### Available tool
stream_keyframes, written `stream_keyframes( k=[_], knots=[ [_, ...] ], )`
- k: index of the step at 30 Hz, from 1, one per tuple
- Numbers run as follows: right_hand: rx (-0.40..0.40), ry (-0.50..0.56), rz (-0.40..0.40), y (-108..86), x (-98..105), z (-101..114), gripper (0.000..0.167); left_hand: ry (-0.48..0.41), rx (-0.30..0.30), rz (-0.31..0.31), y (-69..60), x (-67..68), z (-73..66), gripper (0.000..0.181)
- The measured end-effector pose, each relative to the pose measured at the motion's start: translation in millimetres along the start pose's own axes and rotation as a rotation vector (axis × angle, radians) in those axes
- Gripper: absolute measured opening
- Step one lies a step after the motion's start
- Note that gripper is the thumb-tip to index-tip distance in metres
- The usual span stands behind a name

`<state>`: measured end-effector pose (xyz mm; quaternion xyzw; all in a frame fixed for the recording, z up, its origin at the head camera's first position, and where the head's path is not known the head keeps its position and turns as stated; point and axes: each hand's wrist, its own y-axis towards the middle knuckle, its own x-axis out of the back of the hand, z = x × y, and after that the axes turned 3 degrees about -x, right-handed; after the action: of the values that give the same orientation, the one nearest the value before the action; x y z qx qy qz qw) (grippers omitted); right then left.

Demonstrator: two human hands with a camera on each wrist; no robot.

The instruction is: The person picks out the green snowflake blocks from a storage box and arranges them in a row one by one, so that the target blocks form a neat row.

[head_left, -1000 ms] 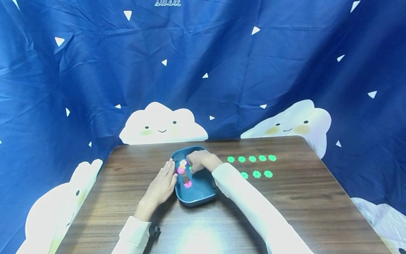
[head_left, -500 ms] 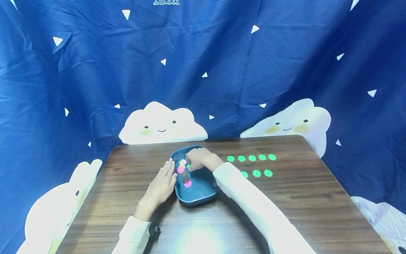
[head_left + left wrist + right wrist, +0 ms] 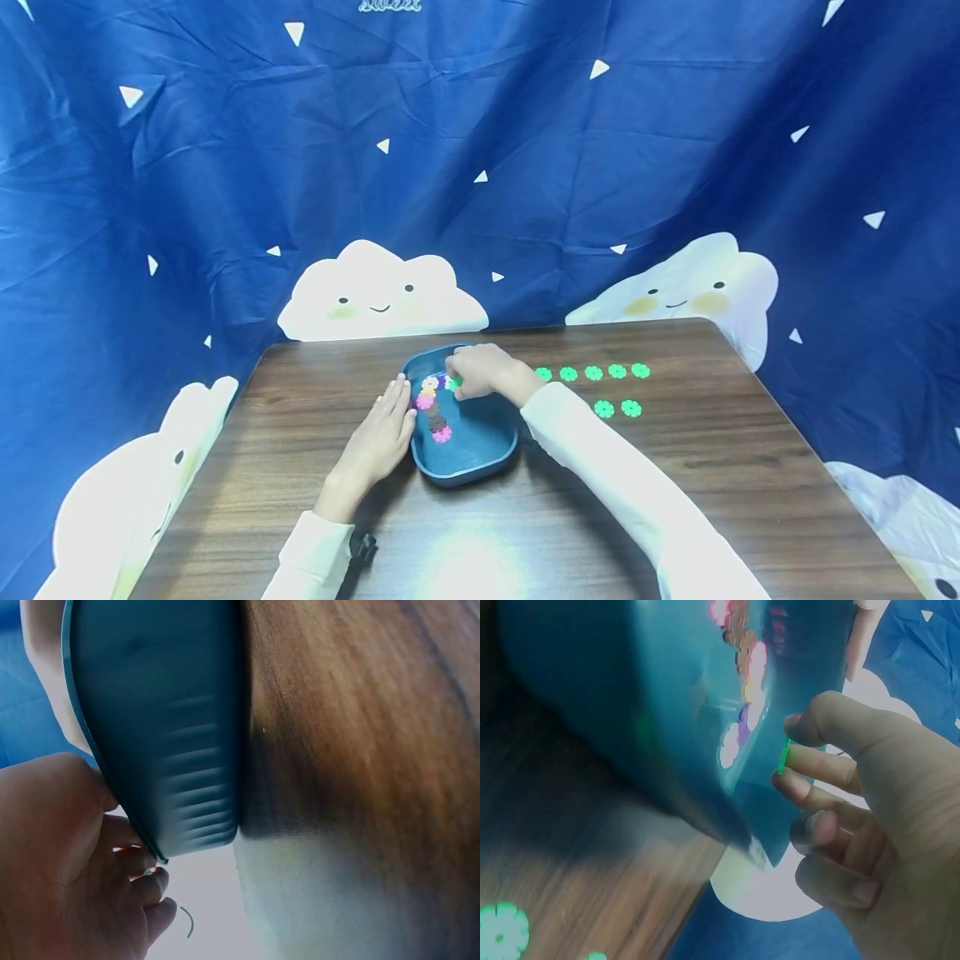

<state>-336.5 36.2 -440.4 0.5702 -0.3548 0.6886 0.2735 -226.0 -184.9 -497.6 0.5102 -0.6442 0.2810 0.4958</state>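
Observation:
My right hand (image 3: 483,372) is over the back part of a dark teal tray (image 3: 476,446). Its thumb and fingers pinch a thin green flower-shaped disc (image 3: 784,756), seen edge-on in the right wrist view. Inside the tray, flower-shaped discs in pink (image 3: 442,434), brown (image 3: 437,421), white (image 3: 430,382) and purple lie in an overlapping line along the left side. My left hand (image 3: 381,437) rests against the tray's left rim with its fingers straight; the left wrist view shows its fingertips at the rim (image 3: 112,784).
Right of the tray, green flower discs lie in two rows on the wooden table (image 3: 720,483): a back row (image 3: 593,372) and a front row (image 3: 632,408), partly hidden by the right arm. A blue cloth (image 3: 525,167) with clouds hangs behind.
My right hand has lifted slightly and shifted right within the tray, with a green disc now between its fingers. The left hand stays at the rim.

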Motion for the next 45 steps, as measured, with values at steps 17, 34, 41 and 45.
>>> stream_keyframes(
  k=[17,34,41,45],
  knots=[
    [-0.026,0.029,-0.09,-47.2,16,-43,0.033,0.001,-0.002,-0.018,1.0,-2.7,1.3,0.061],
    [-0.078,0.076,-0.204,-106.4,6,-94,0.034,0.012,-0.025,-0.043,0.7,-5.8,2.7,0.06],
    [-0.122,0.129,-0.228,-130.1,-1,-113,0.033,0.018,-0.022,-0.033,0.0,-4.2,2.1,0.061],
    [-0.153,0.158,-0.234,-142.3,-2,-120,0.032,0.027,-0.023,-0.031,-0.1,-3.9,3.1,0.061]
  ],
)
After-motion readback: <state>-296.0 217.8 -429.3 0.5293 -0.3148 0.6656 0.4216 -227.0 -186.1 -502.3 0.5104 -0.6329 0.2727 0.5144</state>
